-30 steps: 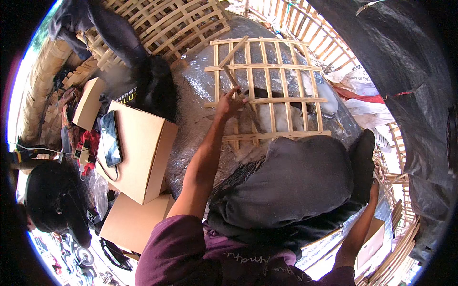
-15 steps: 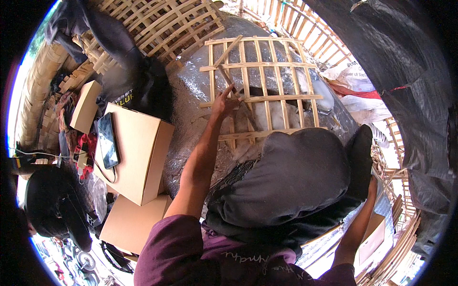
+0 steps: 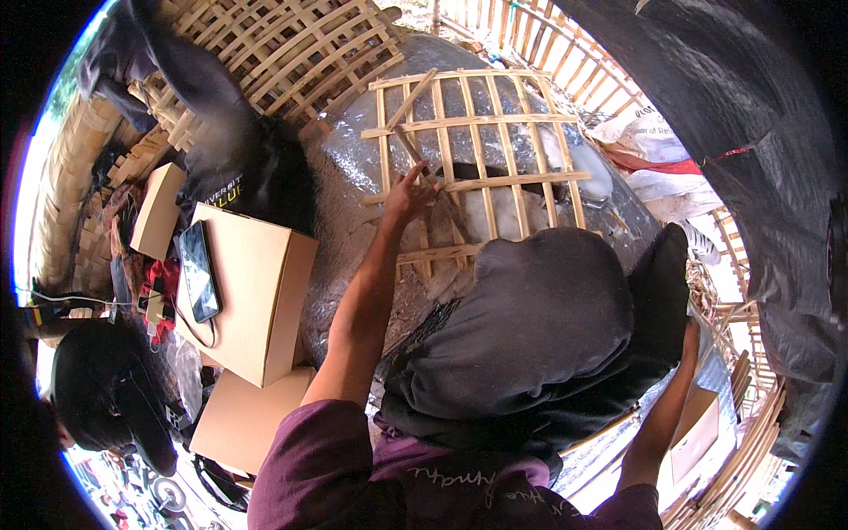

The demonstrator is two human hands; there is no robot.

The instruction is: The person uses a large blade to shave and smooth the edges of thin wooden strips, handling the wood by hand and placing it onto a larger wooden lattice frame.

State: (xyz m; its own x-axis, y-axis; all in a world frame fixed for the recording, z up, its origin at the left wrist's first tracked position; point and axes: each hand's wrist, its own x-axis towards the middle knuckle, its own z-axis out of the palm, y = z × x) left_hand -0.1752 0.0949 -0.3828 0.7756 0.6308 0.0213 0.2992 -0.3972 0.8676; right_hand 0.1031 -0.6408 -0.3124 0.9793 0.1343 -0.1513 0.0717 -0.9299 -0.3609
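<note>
A bamboo lattice frame point(image 3: 481, 119) lies over a large silvery wrapped bundle point(image 3: 353, 177). My left hand point(image 3: 408, 190) is stretched forward and grips a loose bamboo strip point(image 3: 415, 155) at the lattice's left side. My right hand point(image 3: 691, 334) reaches out at the lower right, mostly hidden behind a dark cloth point(image 3: 539, 327) that covers the near part of the lattice. Whether that hand holds anything cannot be told.
Cardboard boxes point(image 3: 252, 291) stand at the left, with a phone point(image 3: 199, 269) on a cable lying on the upper one. A person in dark clothes point(image 3: 106, 397) is at the lower left. Woven bamboo panels point(image 3: 283, 44) surround the spot; black sheeting point(image 3: 751, 115) hangs right.
My left hand has shifted slightly along the lattice with the bamboo strip. The view has tilted a little, bringing the lattice lower in the picture.
</note>
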